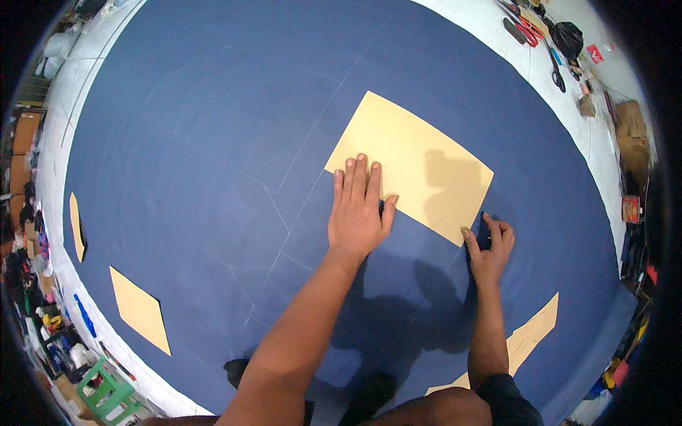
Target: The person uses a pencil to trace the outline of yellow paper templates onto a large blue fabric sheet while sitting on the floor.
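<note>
A large tan paper pattern piece (pixel 405 131), four-sided, lies flat on dark blue cloth (pixel 206 121). My left hand (pixel 359 213) rests with fingers stretched out across its near left edge, pressing it against the cloth. Beside the piece's near right corner is my right hand (pixel 491 245), its thumb at the corner and its fingers bent, apart from the thumb. I see nothing held in it. Thin pale lines are drawn on the cloth, left of and beyond the paper.
Smaller tan paper pieces lie at the left (pixel 141 312), the far left edge (pixel 77 227) and the near right (pixel 533 334). Red-handled scissors (pixel 527 32) and black scissors (pixel 557 74) sit on the white surface at the far right. A green plastic stool (pixel 106 390) stands near left.
</note>
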The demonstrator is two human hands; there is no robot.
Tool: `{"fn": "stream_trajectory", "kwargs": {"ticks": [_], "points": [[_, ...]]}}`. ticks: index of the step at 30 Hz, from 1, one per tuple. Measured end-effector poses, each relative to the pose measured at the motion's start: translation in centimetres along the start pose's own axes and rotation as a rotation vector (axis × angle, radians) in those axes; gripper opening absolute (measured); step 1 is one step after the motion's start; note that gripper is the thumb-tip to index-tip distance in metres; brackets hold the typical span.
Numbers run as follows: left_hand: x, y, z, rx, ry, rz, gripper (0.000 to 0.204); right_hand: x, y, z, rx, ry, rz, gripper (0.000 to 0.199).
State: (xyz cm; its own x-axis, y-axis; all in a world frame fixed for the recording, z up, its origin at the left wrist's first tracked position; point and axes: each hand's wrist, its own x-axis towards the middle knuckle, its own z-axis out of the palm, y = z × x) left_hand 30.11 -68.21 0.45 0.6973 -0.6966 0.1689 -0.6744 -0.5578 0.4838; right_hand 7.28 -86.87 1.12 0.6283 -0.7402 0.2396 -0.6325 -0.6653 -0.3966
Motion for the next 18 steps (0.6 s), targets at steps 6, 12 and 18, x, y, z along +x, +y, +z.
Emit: {"fn": "stream_trajectory", "kwargs": {"ticks": [6, 12, 18], "points": [[0.07, -0.26, 0.15, 0.003, -0.005, 0.011, 0.069, 0.03, 0.03, 0.09, -0.016, 0.017, -0.013, 0.058], [0.02, -0.03, 0.02, 0.079, -0.034, 0.022, 0.084, 0.44, 0.35, 0.05, -0.011, 0.035, -0.076, 0.055], [0.04, 0.28, 0.29, 0.100, -0.030, 0.034, 0.083, 0.47, 0.31, -0.33, -0.022, 0.043, -0.071, 0.055]]}}
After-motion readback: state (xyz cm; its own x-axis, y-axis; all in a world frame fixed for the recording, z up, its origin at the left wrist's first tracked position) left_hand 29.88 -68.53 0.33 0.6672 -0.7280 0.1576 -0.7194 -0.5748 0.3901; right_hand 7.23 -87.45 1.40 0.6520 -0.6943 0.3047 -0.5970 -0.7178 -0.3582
